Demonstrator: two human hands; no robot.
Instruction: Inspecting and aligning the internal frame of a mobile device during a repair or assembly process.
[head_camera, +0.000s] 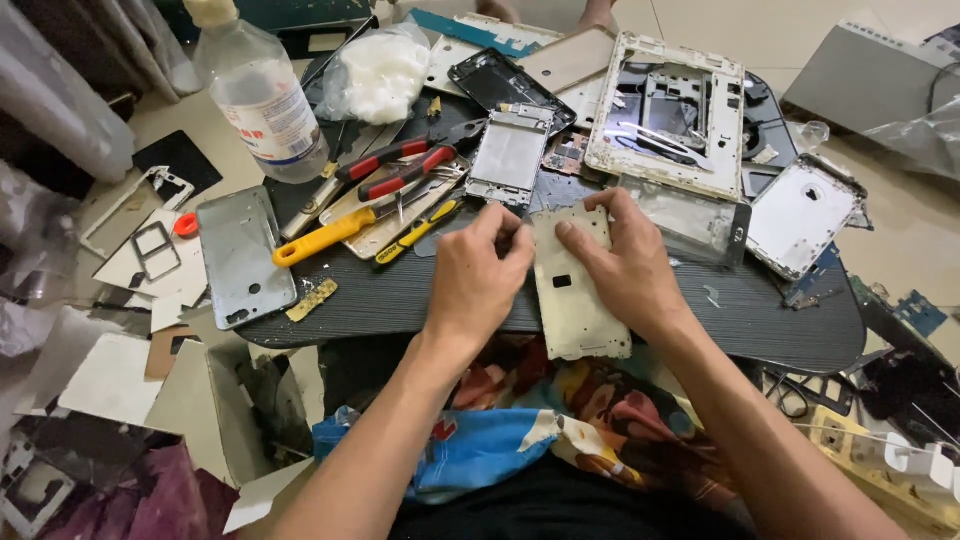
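Observation:
A pale phone back cover (573, 300) lies lengthwise on the dark round tabletop (760, 325), its near end hanging over the edge. My right hand (625, 265) rests on the cover's right side, fingers spread over its top. My left hand (478, 275) sits at its left edge, fingertips pinched at the upper left corner. Whether a small part is between those fingers is hidden.
Red-handled pliers (400, 165), a yellow-handled tool (325, 237), a silver phone frame (510, 155), a grey back plate (243, 255), a large white tablet frame (668, 115), a clear bottle (262, 95) and a white cover (800, 215) crowd the table. Scrap panels litter the floor at left.

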